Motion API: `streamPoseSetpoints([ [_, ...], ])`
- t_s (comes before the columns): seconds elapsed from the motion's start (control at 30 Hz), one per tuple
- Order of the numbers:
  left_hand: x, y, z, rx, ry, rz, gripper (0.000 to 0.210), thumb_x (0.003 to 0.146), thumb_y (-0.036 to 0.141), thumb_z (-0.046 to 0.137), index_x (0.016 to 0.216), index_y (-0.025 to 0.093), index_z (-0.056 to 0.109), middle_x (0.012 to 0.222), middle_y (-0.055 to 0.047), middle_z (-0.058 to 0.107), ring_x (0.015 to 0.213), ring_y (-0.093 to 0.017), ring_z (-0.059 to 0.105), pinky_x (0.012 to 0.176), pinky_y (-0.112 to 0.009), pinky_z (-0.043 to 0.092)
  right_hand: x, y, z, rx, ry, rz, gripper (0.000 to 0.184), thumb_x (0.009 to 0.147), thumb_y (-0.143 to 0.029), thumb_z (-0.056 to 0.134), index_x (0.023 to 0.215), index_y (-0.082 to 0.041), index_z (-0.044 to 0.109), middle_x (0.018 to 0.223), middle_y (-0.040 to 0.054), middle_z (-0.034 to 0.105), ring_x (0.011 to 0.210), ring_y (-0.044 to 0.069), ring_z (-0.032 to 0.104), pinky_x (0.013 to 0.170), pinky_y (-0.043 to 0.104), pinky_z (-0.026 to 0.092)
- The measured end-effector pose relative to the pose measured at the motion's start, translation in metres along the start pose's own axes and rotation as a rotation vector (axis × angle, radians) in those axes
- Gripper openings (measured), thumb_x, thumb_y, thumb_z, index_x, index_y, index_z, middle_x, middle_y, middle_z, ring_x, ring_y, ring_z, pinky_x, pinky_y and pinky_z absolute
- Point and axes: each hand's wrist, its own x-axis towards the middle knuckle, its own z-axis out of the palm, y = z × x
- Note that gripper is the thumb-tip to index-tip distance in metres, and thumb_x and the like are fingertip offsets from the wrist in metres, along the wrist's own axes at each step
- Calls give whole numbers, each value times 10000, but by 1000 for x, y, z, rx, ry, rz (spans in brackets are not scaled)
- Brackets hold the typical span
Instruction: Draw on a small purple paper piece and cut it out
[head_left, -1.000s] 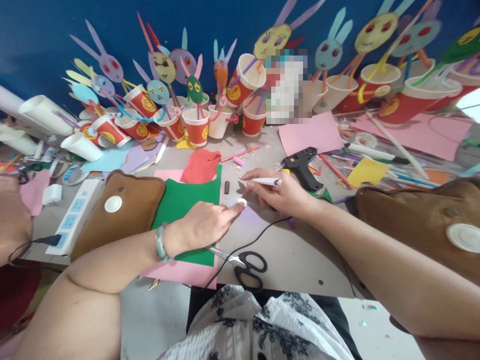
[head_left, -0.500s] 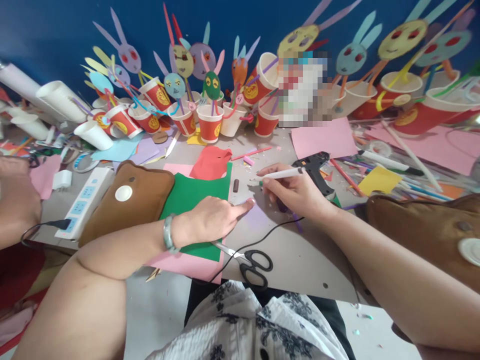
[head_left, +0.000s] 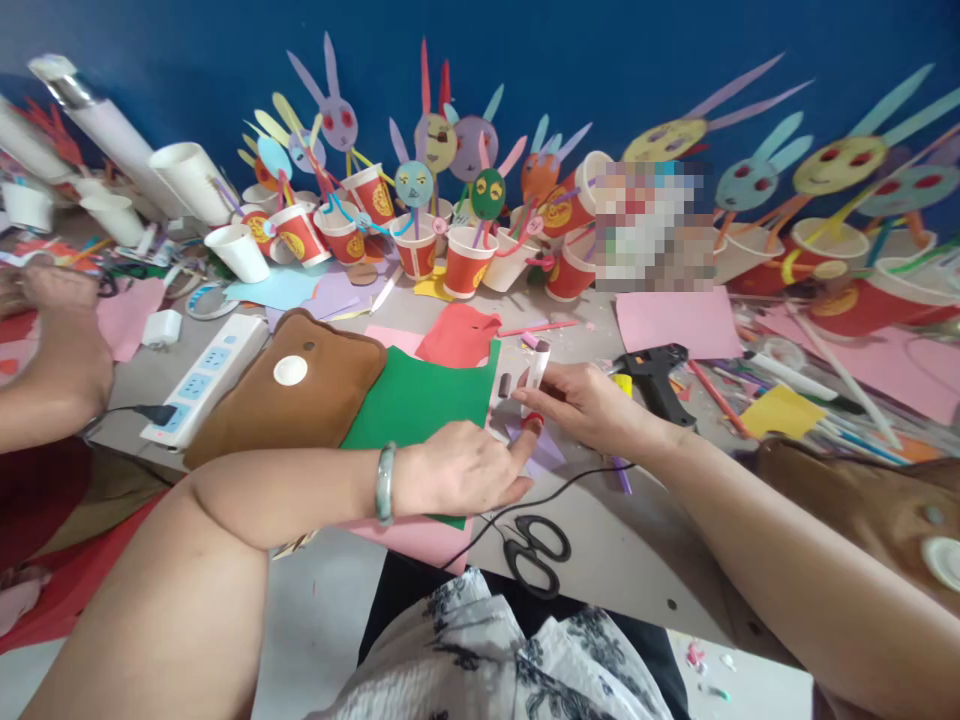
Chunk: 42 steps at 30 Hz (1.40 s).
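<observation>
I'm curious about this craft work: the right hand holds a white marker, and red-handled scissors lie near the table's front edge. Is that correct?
Not quite: the scissors are black-handled, not red-handled, as the head view shows. The right hand does hold a white marker, and the scissors lie near the table's front edge.

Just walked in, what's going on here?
A person's left hand has a fingertip on a small piece with red on it, by some purple paper. The right hand holds a marker close to that piece. Scissors and a glue gun lie nearby; paper cups stand behind.
</observation>
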Motion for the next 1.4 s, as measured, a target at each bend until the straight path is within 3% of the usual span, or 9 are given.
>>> streamPoseSetpoints([
  [0.13,0,1,-3,-46,-39,-6,660,1013,522,353,1450,27,361,723,-91,707,662,-232,697,528,-290,449,9,4,3,-59,-112,-34,378,961,-500,492,751,-203,592,605,5,622,534,134,509,547,258,379],
  [0.3,0,0,-5,-67,-53,-1,609,1014,522,363,1379,39,429,712,-95,704,668,-227,697,521,-280,434,11,5,8,-174,-200,-58,407,989,-513,431,783,-204,599,656,34,635,575,159,540,580,276,382],
  [0.47,-1,-2,-3,-93,4,11,576,1006,546,376,1286,59,501,671,-79,682,626,-215,679,515,-281,426,9,7,13,-251,-146,-101,412,1004,-506,394,794,-204,580,681,43,628,605,169,551,600,288,374],
  [0.73,-3,-1,-15,-75,-39,-3,755,994,572,394,1470,-10,322,664,-55,658,657,-222,676,507,-298,394,9,20,11,-195,37,-83,394,982,-492,435,715,-216,525,563,0,534,507,137,461,521,272,341],
  [0.93,-3,-2,-14,-76,-25,7,717,987,570,422,1420,1,375,668,-59,663,633,-204,660,514,-280,396,10,16,12,-98,-68,-108,395,989,-495,439,736,-210,546,569,-9,549,528,132,490,542,256,382],
  [1.17,-2,-1,-12,-86,-48,0,777,993,559,415,1489,-24,279,639,-41,645,624,-203,655,525,-285,395,9,23,11,-152,70,-55,409,972,-492,458,674,-215,503,529,-19,488,485,121,432,504,262,336],
  [1.4,-4,-2,-16,-91,-46,9,724,1001,532,419,1474,-7,322,704,-63,665,703,-216,680,550,-295,412,9,20,14,-102,-3,-29,410,964,-499,468,682,-206,525,547,-12,517,500,123,452,509,261,353],
])
